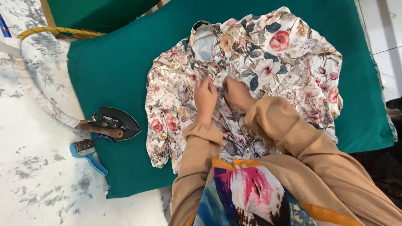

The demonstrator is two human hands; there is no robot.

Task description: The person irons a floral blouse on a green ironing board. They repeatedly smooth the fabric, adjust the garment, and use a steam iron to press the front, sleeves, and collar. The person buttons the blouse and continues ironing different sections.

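A white floral shirt with pink and dark-blue flowers lies crumpled on a green padded cloth, its collar pointing to the far side. My left hand and my right hand rest side by side on the shirt's middle, just below the collar, fingers pinching the fabric along the front opening. Tan sleeves cover both my arms. A colourful scarf hangs at my chest in the near foreground.
A black iron with a wooden handle sits at the green cloth's left edge. Beside it lies a blue-handled brush on a white, grey-stained surface. A yellow cord curves at the top left.
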